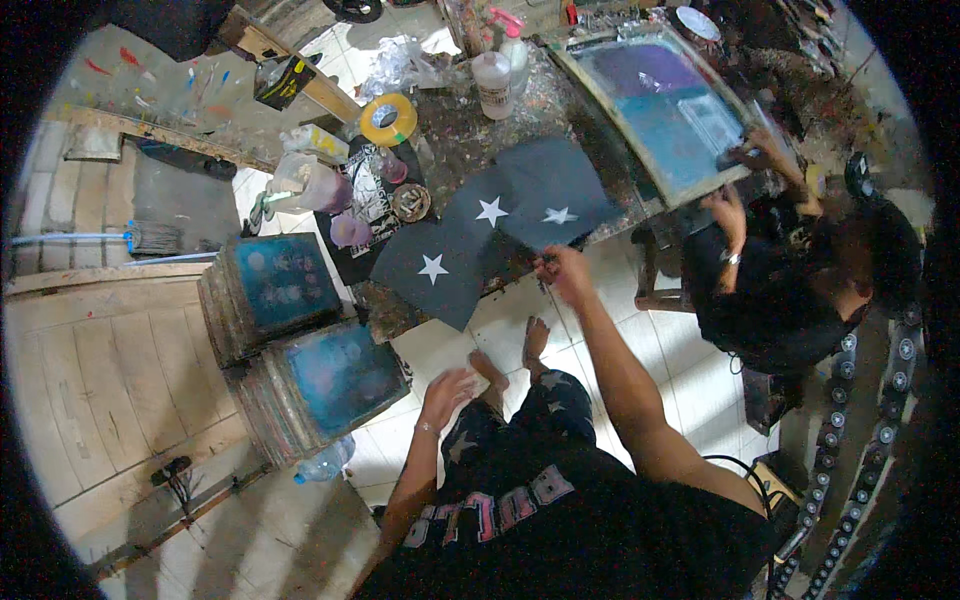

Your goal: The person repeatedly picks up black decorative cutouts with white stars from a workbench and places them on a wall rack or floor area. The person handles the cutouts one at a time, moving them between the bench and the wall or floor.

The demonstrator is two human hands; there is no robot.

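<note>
Three dark grey sheet-like pieces, each bearing a white star, overlap on the paint-stained bench: one at left (415, 288), a middle one (478, 192) and a right one (560, 175). My right hand (560, 270) is closed at the lower edge of the right piece, fingers curled on it. My left hand (450, 390) hangs open below the bench, over the floor, holding nothing. Behind the pieces lie a yellow tape roll (388, 121), small cups (350, 229) and a pale plastic tub (300, 180) on a printed black cloth (360, 255).
A co-worker (760, 300) at right has both hands at a framed screen (660, 130). Stacks of paint-stained screens (340, 375) stand left of the bench. A water bottle (322, 462) is on the floor. Bottles (495, 90) stand at the back, and chain-like rails (845, 400) run at right.
</note>
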